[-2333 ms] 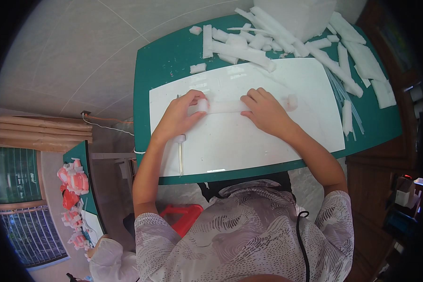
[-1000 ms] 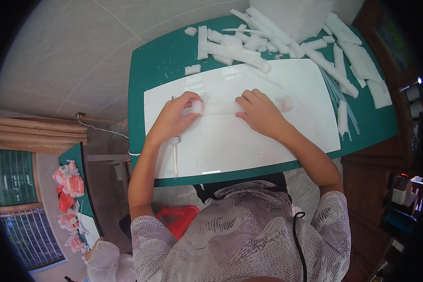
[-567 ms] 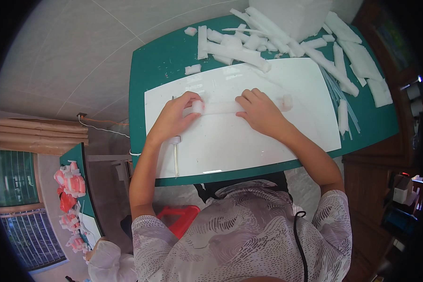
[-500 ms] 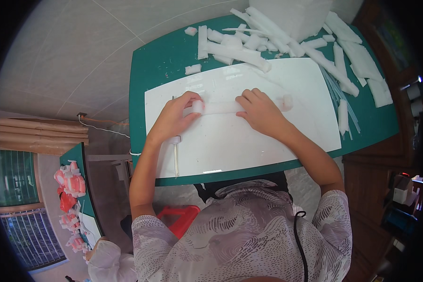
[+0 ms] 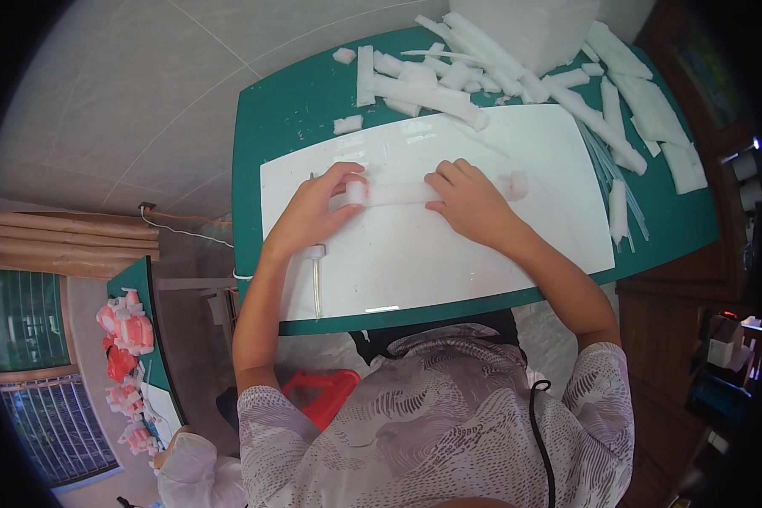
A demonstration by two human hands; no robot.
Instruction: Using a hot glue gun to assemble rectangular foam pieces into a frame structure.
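A pale, translucent white strip of soft foam-like sheet [image 5: 398, 193] lies across the white board [image 5: 449, 262]. Its left end rises as a small white block or rolled piece [image 5: 356, 194], which my left hand [image 5: 317, 207] grips between thumb and curved fingers. On the strip's right part, my right hand [image 5: 472, 203] presses down with fingers and thumb closed about it. Past that hand lies another small pinkish-white foam piece [image 5: 517, 185]; whether it joins the strip is hidden. Beside my left wrist rests a thin pale rod with a whitish head [image 5: 317, 279].
Many white foam offcuts [image 5: 432, 93] litter the far side of the green table [image 5: 296, 106]. Thin bluish rods [image 5: 610, 178] lie at the board's right edge. A red plastic stool or crate [image 5: 323, 396] stands below. Another person [image 5: 199, 470] sits at lower left by pink-and-white foam pieces [image 5: 131, 326].
The fingers of my left hand have shifted very slightly around the white end piece. My right hand and the strip keep their places.
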